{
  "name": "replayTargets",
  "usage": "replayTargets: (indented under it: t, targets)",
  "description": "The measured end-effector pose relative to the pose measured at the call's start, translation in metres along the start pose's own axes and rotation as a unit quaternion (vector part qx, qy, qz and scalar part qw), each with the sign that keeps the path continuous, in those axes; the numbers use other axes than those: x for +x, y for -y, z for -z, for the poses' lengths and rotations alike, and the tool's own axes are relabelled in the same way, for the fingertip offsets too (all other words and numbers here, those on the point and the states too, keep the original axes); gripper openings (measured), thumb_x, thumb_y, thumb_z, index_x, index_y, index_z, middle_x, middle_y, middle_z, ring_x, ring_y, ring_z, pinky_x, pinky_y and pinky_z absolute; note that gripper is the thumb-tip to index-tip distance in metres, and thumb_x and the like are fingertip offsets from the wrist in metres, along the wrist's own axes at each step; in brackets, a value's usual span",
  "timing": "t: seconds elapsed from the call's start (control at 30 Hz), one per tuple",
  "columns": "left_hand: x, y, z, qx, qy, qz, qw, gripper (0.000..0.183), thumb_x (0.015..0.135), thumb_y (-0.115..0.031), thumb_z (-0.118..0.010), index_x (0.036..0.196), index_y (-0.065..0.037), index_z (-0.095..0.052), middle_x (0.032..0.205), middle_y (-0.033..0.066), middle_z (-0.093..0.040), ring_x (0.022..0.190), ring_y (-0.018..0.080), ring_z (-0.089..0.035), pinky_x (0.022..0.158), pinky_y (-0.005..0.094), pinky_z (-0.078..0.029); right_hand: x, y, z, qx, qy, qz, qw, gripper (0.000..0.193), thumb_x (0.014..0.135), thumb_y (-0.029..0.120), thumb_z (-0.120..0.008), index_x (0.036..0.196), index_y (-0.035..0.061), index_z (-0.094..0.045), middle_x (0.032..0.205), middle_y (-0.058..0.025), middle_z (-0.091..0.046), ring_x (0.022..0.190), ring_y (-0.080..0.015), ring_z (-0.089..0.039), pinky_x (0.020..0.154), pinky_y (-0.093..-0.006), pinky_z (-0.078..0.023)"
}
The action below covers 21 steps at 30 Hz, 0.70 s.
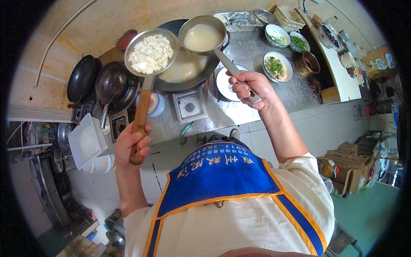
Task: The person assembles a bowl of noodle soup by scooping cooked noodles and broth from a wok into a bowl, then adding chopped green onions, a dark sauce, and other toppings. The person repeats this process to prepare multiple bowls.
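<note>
My left hand [134, 144] is wrapped round the wooden handle of a skimmer [142, 107]. Its round head is heaped with small white chopped pieces [150, 53], whose kind I cannot make out. My right hand [251, 88] grips the grey handle of a metal ladle [227, 62]. Cloudy pale liquid [202, 37] fills much of the ladle's bowl. Both tools are held up over a large dark wok [216, 65], side by side. More pale liquid [184, 67] lies in the wok, partly hidden by the two tools.
A white plate [223, 91] stands below the ladle handle. To its right are a bowl of food with chopped greens [289, 73], a rusty pot [306, 70] and bowls of chopped ingredients [267, 36]. Dark pans [83, 77] sit on the left, near a white tub [98, 132].
</note>
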<state>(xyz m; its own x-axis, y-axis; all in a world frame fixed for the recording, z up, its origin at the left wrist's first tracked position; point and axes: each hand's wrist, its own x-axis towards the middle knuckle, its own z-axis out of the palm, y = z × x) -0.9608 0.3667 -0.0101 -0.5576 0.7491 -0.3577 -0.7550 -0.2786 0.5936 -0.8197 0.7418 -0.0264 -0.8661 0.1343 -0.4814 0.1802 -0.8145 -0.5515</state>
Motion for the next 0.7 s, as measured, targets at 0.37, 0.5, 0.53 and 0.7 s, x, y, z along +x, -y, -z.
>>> replayTargets:
  t: [0.37,0.5,0.53,0.7]
  targets:
    - [0.020,0.024,-0.001,-0.030,-0.008,0.098,0.995,0.036,0.089,-0.003,-0.052,0.122,0.009,-0.043,0.106,0.0153,-0.055,0.065,0.0103,-0.051,0.047,0.0216,-0.050,-0.008,0.018,0.007,0.056,0.017,0.020,0.998,0.014,0.094,0.005,-0.046,0.102,-0.0068,-0.046,0.071,-0.0031,-0.045,0.050,-0.0051,-0.037,0.038,-0.0182,-0.033]
    - [0.047,0.036,0.004,-0.021,0.023,0.114,0.993,0.037,0.089,-0.004,-0.052,0.123,0.007,-0.044,0.106,0.0139,-0.056,0.066,0.0109,-0.051,0.048,0.0213,-0.048,-0.015,0.024,0.011,0.066,0.046,0.030,0.996,0.015,0.094,0.003,-0.047,0.104,-0.0078,-0.045,0.079,-0.0066,-0.049,0.053,-0.0052,-0.038,0.038,-0.0186,-0.033]
    - [0.053,0.040,0.006,-0.026,0.031,0.112,0.993,0.037,0.090,-0.004,-0.051,0.124,0.007,-0.044,0.106,0.0138,-0.057,0.066,0.0108,-0.051,0.047,0.0215,-0.047,-0.017,0.025,0.012,0.066,0.020,0.031,0.997,0.010,0.094,0.005,-0.047,0.093,-0.0051,-0.048,0.073,-0.0050,-0.048,0.052,-0.0058,-0.038,0.039,-0.0195,-0.033]
    - [0.061,0.055,0.007,-0.028,0.041,0.106,0.993,0.036,0.090,-0.006,-0.051,0.124,0.007,-0.046,0.107,0.0147,-0.058,0.065,0.0126,-0.053,0.049,0.0239,-0.050,-0.031,0.028,0.014,0.078,0.060,0.065,0.993,0.011,0.094,0.003,-0.047,0.096,-0.0075,-0.047,0.085,-0.0080,-0.050,0.053,-0.0058,-0.040,0.038,-0.0197,-0.033]
